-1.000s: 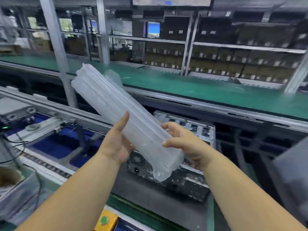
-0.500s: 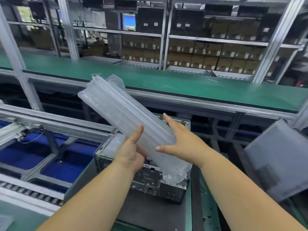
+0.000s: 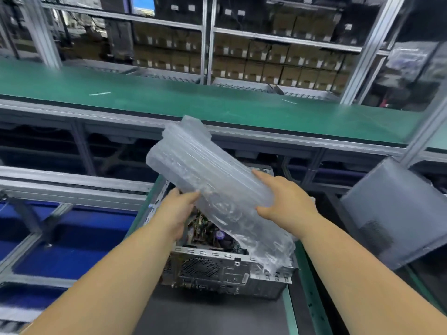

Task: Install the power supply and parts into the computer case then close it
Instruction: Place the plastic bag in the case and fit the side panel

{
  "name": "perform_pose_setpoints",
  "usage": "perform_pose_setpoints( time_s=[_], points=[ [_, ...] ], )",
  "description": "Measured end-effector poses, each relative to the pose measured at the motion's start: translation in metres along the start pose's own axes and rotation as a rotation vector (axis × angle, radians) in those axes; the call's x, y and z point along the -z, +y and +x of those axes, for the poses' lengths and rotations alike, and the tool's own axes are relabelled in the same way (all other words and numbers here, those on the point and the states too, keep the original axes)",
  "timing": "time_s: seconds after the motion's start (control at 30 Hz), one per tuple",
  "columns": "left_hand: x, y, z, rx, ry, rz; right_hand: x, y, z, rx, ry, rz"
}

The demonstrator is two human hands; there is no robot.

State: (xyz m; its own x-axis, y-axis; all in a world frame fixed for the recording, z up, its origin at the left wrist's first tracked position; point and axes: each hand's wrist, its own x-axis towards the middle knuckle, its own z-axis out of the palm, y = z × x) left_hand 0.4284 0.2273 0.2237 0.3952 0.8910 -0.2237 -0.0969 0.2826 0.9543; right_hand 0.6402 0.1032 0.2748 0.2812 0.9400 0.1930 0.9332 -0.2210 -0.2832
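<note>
Clear plastic air-cushion wrap (image 3: pixel 212 189) is gripped by both hands, left hand (image 3: pixel 177 209) at 9 o'clock, right hand (image 3: pixel 285 201) at 3 o'clock, above the open computer case (image 3: pixel 217 269) on the dark counter (image 3: pixel 212 317).

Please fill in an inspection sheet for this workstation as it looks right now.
Surface: dark mat on a green-edged bench, under the case.
Job's things: open computer case, rear panel toward the camera, boards visible inside; grey side panel leaning at the right.
Clutter: clear air-cushion packing held tilted above the case.
Hands: left hand grips the packing's left side; right hand grips its right side, fingers curled over the top.
Cables: wiring inside the case, too blurred to trace.
Surroundings: green conveyor behind, shelves of cartons beyond, blue trays at the left.
</note>
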Motion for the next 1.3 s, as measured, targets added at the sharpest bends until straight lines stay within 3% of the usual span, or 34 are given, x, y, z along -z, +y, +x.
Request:
perform_pose_setpoints(
  time_s=[0.1,0.2,0.33,0.4,0.43,0.53,0.57,0.7,0.83,0.9,0.97,1.07,1.3],
  points=[
    [0.015,0.008,0.021,0.015,0.069,0.094,-0.003,-0.002,0.000,0.002,0.138,-0.093],
    [0.016,0.016,0.037,0.025,0.097,-0.067,0.001,-0.007,0.002,0.011,0.262,-0.196],
    [0.004,0.017,0.050,0.015,0.017,-0.182,0.001,-0.014,0.003,0.025,0.210,-0.354],
    [0.005,0.013,0.055,0.018,-0.076,-0.020,-0.004,-0.014,0.001,0.016,0.119,-0.336],
    [0.009,0.012,0.057,-0.009,-0.103,0.176,-0.007,-0.014,0.000,0.006,0.064,-0.314],
    [0.033,0.015,0.063,-0.189,-0.002,1.067,-0.014,-0.017,0.000,-0.008,-0.065,-0.294],
    [0.040,0.016,0.064,-0.207,0.054,1.236,-0.016,-0.018,0.001,-0.011,-0.089,-0.292],
    [0.059,0.019,0.070,-0.199,0.182,1.269,-0.023,-0.025,0.005,-0.041,-0.180,-0.259],
    [0.065,0.015,0.071,-0.283,0.343,1.032,-0.024,-0.034,0.002,-0.112,-0.290,-0.170],
    [0.068,0.010,0.072,-0.349,0.331,0.933,-0.023,-0.036,0.000,-0.157,-0.326,-0.147],
    [0.070,0.008,0.072,-0.438,0.214,0.936,-0.023,-0.037,-0.004,-0.198,-0.352,-0.132],
    [0.066,0.004,0.079,-0.479,0.078,1.145,-0.021,-0.037,-0.007,-0.243,-0.383,-0.135],
    [0.064,0.006,0.096,-0.434,0.062,1.755,-0.029,-0.039,0.001,-0.306,-0.468,-0.117]
  ],
)
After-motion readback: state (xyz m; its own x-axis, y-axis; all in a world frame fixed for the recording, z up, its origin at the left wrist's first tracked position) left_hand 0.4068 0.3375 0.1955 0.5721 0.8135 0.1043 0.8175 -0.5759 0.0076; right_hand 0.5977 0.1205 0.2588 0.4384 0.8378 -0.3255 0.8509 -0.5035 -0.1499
